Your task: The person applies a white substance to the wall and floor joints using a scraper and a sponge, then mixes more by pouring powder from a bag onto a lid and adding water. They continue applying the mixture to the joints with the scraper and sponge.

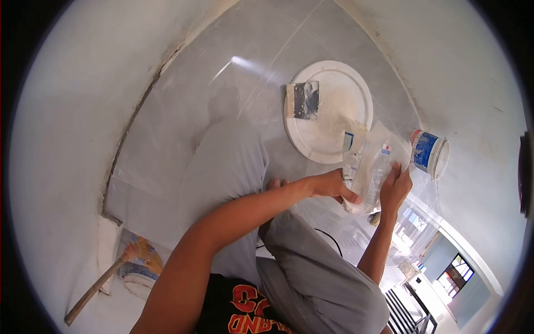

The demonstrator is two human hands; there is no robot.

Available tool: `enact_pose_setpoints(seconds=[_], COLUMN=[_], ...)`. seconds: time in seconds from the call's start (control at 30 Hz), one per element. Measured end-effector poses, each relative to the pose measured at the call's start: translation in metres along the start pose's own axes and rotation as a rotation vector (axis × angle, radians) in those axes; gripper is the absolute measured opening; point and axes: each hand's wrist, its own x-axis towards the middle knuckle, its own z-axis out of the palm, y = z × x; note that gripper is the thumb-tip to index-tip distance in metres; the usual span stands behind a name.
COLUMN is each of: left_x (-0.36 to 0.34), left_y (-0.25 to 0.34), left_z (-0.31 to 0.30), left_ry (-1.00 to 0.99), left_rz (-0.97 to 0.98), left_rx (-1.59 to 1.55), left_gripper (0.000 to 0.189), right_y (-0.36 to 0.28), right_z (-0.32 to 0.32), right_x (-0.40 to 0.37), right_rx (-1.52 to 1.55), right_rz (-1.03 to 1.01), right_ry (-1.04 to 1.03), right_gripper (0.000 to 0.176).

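Between my hands is a translucent, whitish plastic bag [374, 161] with printed labels on it, held above the floor. My left hand [335, 186] grips its near left edge, with the thumb on top. On the right side, my right hand [396, 188] has its fingers closed around the bag's edge. Just beyond the bag lies a round white lid [334, 145] smeared with dried residue. A flat spreader blade [305, 100] with a dark, white-smeared face rests on the lid's left rim. What the bag contains is hard to make out.
A small white and blue bucket [431, 154] lies tilted by the right wall. Behind me at lower left are a wooden-handled tool [94, 292] and another container [139, 281]. Walls close in on both sides of the grey tiled floor [222, 83]. A dark cord [332, 238] runs by my knee.
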Motion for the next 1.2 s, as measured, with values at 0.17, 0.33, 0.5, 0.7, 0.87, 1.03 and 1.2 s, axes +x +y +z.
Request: enact_pose_setpoints(seconds=[0.17,0.33,0.5,0.7,0.87,1.03,1.2], left_x=[0.01,-0.006,-0.009,-0.007,-0.025,-0.007,-0.007], left_y=[-0.033,-0.025,-0.032,0.008,0.051,0.067,0.07], left_z=[-0.013,-0.012,-0.01,0.003,0.027,0.03,0.021], left_ry=[0.177,0.427,0.421,0.659,0.96,0.973,1.014], left_rz=[0.317,0.086,0.473,0.334,0.297,0.171,0.147], left_rx=[0.67,1.065,1.232,0.616,0.937,1.219,1.235], left_gripper=[0.079,0.09,0.111,0.054,0.06,0.053,0.05], right_y=[0.027,0.066,0.099,0.082,0.075,0.049,0.07], right_z=[0.005,0.045,0.068,0.063,0.062,0.058,0.072], right_x=[-0.041,-0.074,-0.081,-0.067,-0.061,-0.061,-0.067], right_rx=[0.352,0.986,1.739,1.67,1.621,1.437,1.484], right_rz=[0.3,0.486,0.333,0.325,0.323,0.359,0.367], right_ry=[0.049,0.152,0.173,0.245,0.128,0.182,0.157], right_gripper=[0.019,0.019,0.037,0.036,0.037,0.036,0.036])
